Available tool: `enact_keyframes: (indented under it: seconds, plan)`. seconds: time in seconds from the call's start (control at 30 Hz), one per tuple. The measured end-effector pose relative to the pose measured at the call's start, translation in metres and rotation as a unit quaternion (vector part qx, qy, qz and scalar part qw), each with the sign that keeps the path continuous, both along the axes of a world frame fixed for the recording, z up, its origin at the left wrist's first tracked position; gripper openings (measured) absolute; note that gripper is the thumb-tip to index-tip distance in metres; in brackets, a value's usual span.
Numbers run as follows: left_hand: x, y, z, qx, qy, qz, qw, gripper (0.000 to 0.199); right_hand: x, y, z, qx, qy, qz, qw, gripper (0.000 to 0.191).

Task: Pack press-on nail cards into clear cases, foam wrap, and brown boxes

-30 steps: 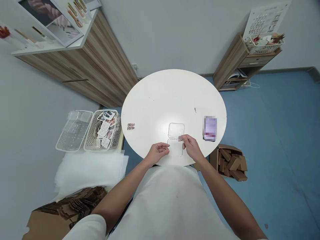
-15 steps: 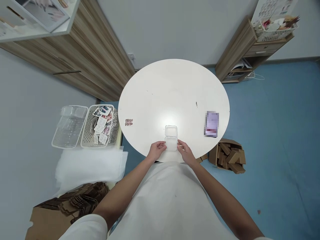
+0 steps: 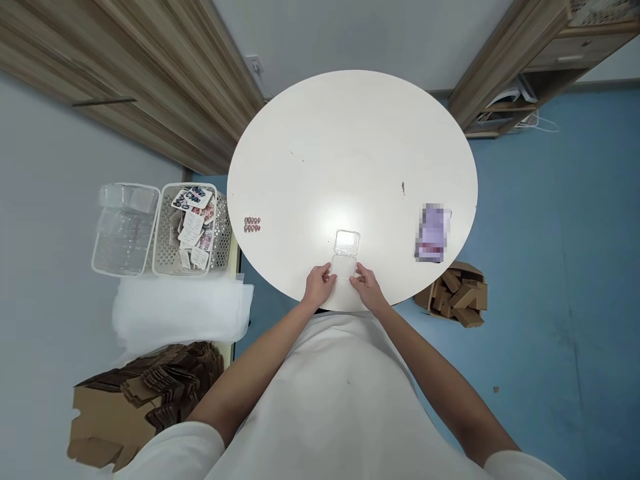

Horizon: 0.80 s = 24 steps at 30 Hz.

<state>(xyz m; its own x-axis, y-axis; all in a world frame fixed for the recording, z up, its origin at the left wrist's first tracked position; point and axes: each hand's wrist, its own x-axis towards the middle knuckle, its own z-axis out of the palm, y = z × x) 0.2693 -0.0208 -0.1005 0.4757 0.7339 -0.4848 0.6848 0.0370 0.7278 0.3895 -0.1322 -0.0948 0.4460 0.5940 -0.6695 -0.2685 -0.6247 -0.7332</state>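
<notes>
A small clear plastic case (image 3: 344, 266) lies opened near the front edge of the white oval table (image 3: 350, 120), its lid folded back away from me. My left hand (image 3: 319, 283) grips the case's left side between thumb and fingers. On the right side, my right hand (image 3: 366, 283) holds the case the same way. Some small reddish oval pieces (image 3: 252, 225) sit in two rows at the table's left. A purple object (image 3: 433, 232), partly pixelated, lies at the right.
Left of the table are a white basket of cards (image 3: 191, 230), a bin of clear cases (image 3: 125, 230), white sheets (image 3: 180, 310) and folded cardboard (image 3: 110, 417). A carton of brown boxes (image 3: 463, 297) stands at the right. Wooden cabinets flank the table.
The view has tilted down and shifted, so the table looks larger and higher. Both hands remain at the case, with the right fingers now closer around its side.
</notes>
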Motion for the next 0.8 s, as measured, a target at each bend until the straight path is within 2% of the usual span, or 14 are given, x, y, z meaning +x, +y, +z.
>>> enact_keyframes:
  seconds: [0.27,0.5,0.67,0.8]
  plan:
    - [-0.001,-0.006,-0.001,-0.041,-0.018,0.031,0.999,0.041,0.005,0.004,0.004,0.011,0.008,0.012,1.0,0.052]
    - [0.013,0.0,-0.001,-0.069,-0.027,0.081,0.994,0.044,0.014,0.017,-0.005,0.027,-0.04,0.03,0.998,0.06]
    - [0.014,-0.002,0.003,-0.08,-0.023,0.087,0.993,0.045,0.014,0.017,-0.005,0.019,-0.051,0.068,0.996,0.065]
    - [0.013,0.0,0.005,-0.083,-0.016,0.084,0.993,0.043,0.012,0.017,-0.007,0.027,-0.053,0.064,0.996,0.064]
